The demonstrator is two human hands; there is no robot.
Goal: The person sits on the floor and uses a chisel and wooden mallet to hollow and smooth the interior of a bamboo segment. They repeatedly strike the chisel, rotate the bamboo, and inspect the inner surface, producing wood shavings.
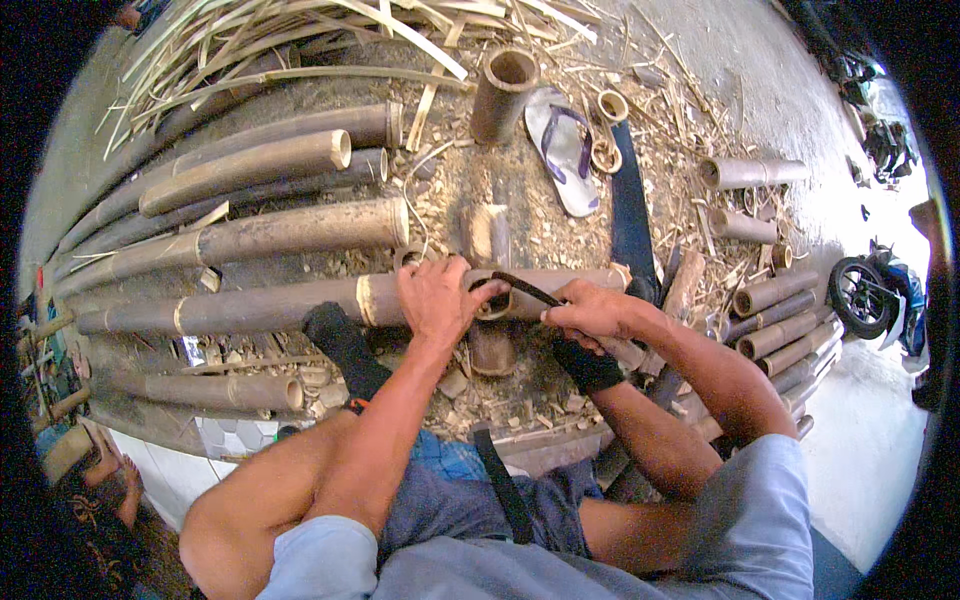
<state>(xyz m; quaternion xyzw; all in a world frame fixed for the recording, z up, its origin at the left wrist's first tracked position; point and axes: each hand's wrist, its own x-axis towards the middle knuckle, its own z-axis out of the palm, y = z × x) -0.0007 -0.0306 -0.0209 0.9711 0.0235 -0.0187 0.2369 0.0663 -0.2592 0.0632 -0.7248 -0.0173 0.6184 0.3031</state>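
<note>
A long brown bamboo pole (270, 305) lies crosswise in front of me, with an opening (493, 302) cut in its side. My left hand (440, 300) rests on the pole just left of the opening, its thumb stretched toward the rim and its fingers over the top. My right hand (590, 313) is closed around a narrow, dark, curved tool (527, 287), whose far end reaches the opening; its exact kind is unclear. Beneath the pole stands a short wooden block (491, 355). My black-socked feet (345, 345) are placed against the near side of the pole.
Several bamboo poles (290, 228) lie at left, under a heap of split strips (300, 40). An upright bamboo tube (500, 95) and a sandal (562, 150) are beyond the pole. Cut bamboo pieces (775, 335) are stacked at right, near a motorcycle wheel (862, 298). Shavings cover the floor.
</note>
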